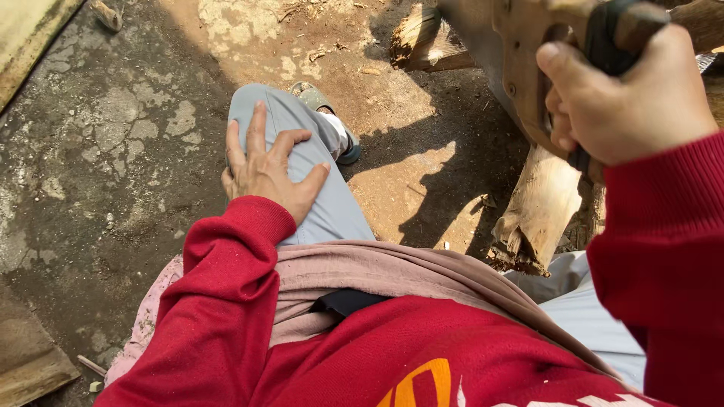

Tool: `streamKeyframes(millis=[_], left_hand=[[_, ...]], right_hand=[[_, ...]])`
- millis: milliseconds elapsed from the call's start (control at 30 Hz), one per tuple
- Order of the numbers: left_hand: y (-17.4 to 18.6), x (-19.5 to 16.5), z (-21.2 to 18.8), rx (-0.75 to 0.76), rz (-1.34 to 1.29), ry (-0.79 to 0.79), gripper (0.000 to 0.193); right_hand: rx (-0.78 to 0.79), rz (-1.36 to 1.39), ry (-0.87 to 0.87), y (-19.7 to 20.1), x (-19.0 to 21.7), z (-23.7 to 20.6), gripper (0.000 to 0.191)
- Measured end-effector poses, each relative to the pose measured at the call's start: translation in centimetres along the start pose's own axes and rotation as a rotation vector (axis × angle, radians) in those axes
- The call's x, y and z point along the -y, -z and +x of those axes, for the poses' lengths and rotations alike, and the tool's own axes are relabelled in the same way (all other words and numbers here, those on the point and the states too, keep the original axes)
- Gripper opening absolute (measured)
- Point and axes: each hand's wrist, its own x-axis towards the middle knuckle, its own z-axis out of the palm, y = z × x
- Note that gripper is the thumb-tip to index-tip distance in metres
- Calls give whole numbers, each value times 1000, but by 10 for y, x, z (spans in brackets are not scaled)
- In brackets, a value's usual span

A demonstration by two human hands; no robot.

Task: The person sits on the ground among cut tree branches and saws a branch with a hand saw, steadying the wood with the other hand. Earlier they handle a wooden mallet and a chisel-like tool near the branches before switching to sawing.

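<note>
Your right hand (626, 98) is clenched on the stiff wooden saw handle (539, 68), likely light yet awkward above the log (537, 211), while your left hand (268, 169) rests flat, released, on your knee (302, 143).

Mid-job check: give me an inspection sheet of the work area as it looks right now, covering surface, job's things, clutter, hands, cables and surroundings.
Surface: cracked, dusty ground, part sunlit, part in shadow.
Job's things: hand saw with a wooden handle, blade mostly hidden; split log standing below it; a second log piece behind.
Clutter: wood chips and scraps scattered on the dirt; a small wood offcut at top left.
Hands: right hand closed around the saw handle; left hand spread flat on the bent left knee, holding nothing.
Cables: nothing seen.
Surroundings: board edge at top left, flat slab at bottom left; sandalled foot on the ground.
</note>
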Motion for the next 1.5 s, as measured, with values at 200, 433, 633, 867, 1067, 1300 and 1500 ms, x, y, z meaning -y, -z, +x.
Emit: streamKeyframes(millis=[200,433,633,867,1067,1300,1500], left_hand=[[5,-1,1,16,14,36,49],[1,-1,-1,-6,4,-10,48],[-1,2,-1,-7,-13,-10,49],[-1,2,5,0,-14,14,50],[-1,2,2,-4,-21,-21,49],[-2,3,1,-14,9,-34,50],[-1,6,2,-4,-1,16,52]], right_hand=[[107,383,-192,-80,-9,119,21],[72,-82,-27,-23,-1,48,18],[60,-121,25,2,-3,23,21],[179,-218,25,-98,-16,163,18],[77,-24,-60,-30,-18,61,10],[20,-26,-50,-10,0,20,17],[187,-42,-127,-88,-27,147,30]])
